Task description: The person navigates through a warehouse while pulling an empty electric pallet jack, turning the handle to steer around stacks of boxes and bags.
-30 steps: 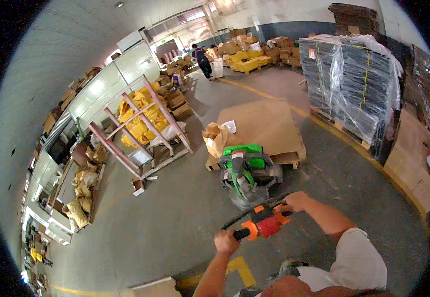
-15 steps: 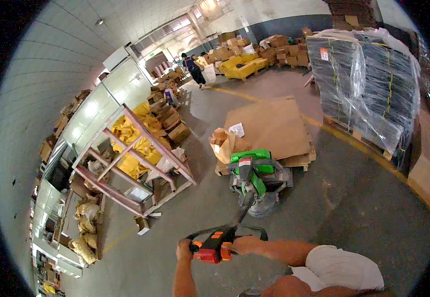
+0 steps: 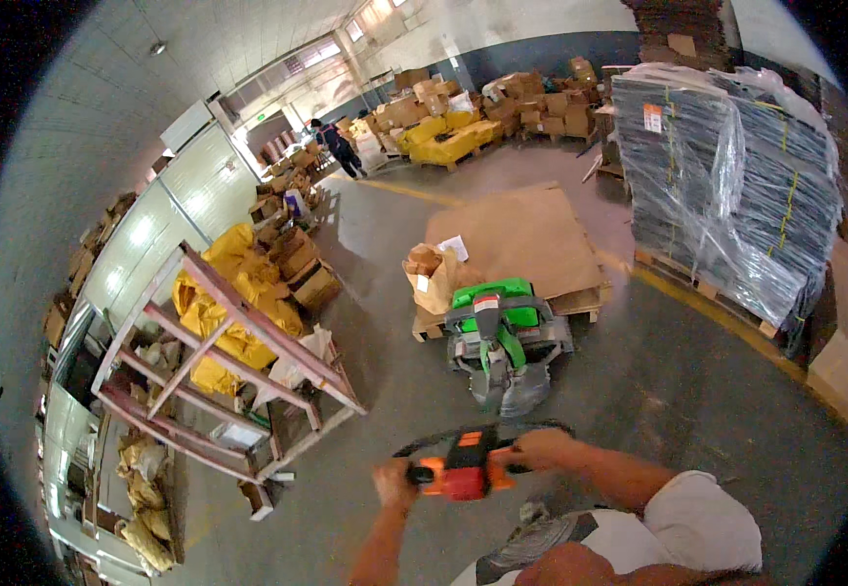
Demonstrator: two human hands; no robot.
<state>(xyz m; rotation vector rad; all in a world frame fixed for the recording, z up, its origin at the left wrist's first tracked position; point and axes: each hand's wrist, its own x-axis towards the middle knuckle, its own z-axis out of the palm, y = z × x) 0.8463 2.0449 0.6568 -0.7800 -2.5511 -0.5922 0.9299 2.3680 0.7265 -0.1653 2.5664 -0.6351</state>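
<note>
Both of my hands grip the control handle (image 3: 465,467) of an electric pallet jack, black with orange and red parts. My left hand (image 3: 394,484) is closed round the handle's left grip. On its right side, my right hand (image 3: 544,451) is closed too, its fingers partly hidden and slightly blurred. Ahead of the handle stands the jack's green and black body (image 3: 494,311), up against a low wooden pallet (image 3: 592,305). A flat brown cardboard sheet (image 3: 526,230) covers that pallet. A crumpled brown paper bag (image 3: 426,281) and a white paper (image 3: 454,246) lie at its left corner.
To the left stands a reddish metal frame (image 3: 248,327) beside yellow sacks (image 3: 238,269) and cartons (image 3: 297,256). A tall film-wrapped stack (image 3: 707,186) on a pallet is at right, beside a yellow floor line (image 3: 717,293). Another person (image 3: 339,146) walks far back near piled boxes (image 3: 434,98).
The handle and my hands have swung to the right, more in line with the jack's body. The metal frame and sacks sit farther left in view. The distant person also appears farther left.
</note>
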